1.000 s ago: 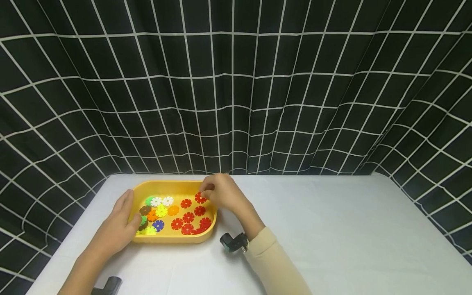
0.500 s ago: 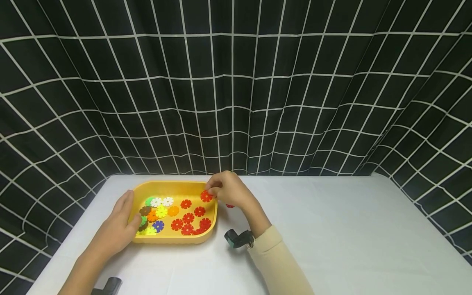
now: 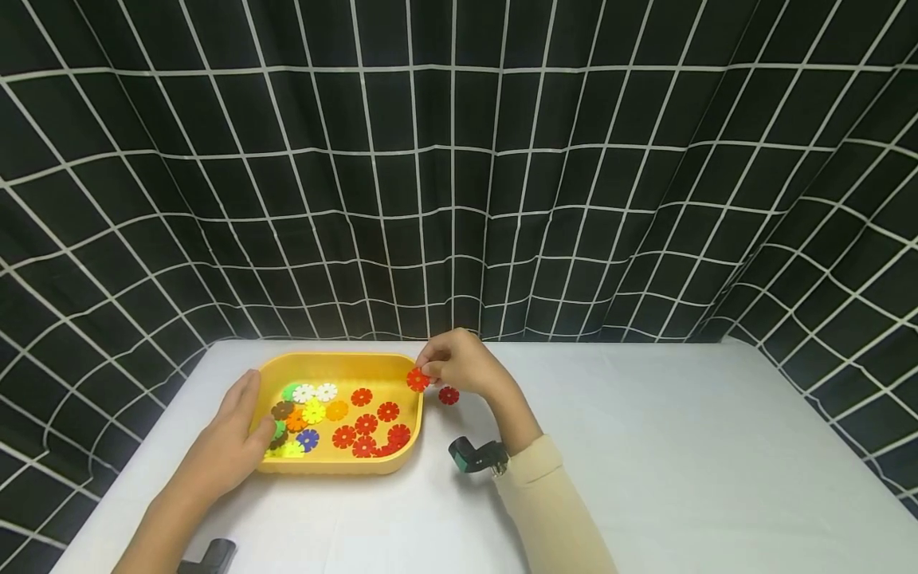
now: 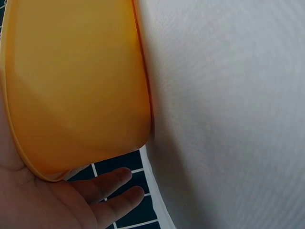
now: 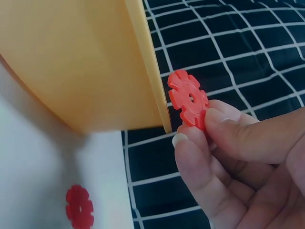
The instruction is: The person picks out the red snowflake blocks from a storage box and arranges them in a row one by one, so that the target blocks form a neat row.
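Note:
A yellow plastic tray (image 3: 337, 466) stands at the left of the table with many-coloured notched plastic discs in it. My left hand (image 3: 222, 446) steadies its left end, thumb over the rim and the other fingers along the outside, as the left wrist view also shows. Thumb and fingertips of my right hand (image 3: 459, 363) pinch a red notched disc (image 5: 188, 98) just beyond the tray's right rim, raised above the table. Below the hand, a second red notched disc (image 3: 449, 395) lies flat on the cloth outside the tray.
Inside the tray, several red discs (image 3: 366, 424) spread over the right half; white, yellow, orange, brown, green and blue ones (image 3: 308, 438) gather at the left. A white cloth (image 3: 645, 454) covers the table. A black curtain with white grid lines (image 3: 459, 199) hangs behind.
My right hand has lifted a red disc from the tray's right end and carried it rightward past the rim. The disc on the cloth has come into view. My left hand stays put.

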`<state>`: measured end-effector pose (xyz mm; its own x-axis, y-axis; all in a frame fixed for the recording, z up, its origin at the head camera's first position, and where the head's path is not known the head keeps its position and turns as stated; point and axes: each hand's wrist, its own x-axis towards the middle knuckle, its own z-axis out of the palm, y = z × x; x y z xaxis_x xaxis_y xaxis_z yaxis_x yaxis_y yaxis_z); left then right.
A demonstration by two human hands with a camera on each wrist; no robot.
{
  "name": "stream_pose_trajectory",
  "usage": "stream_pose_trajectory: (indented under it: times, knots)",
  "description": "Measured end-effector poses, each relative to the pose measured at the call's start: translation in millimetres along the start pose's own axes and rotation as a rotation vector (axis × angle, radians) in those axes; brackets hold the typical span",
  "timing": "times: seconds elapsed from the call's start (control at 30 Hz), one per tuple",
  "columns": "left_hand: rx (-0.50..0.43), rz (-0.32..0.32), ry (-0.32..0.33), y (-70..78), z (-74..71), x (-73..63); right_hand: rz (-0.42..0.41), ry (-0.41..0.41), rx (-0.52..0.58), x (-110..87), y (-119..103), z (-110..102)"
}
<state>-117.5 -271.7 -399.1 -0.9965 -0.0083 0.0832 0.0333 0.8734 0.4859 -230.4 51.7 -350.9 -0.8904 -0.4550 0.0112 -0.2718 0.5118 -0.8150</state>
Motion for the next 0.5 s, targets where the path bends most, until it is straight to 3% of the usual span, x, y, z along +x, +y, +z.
stream_pose_trajectory:
  times: [0.23, 0.5]
  knots:
    - [-0.001, -0.002, 0.001, 1.5, -0.1, 0.0, -0.005, -0.035, -0.004, -1.3, 11, -12]
    - [-0.004, -0.002, 0.002, 0.9, 0.4, 0.0, 0.060, -0.049, -0.057, -4.5, 24, -23]
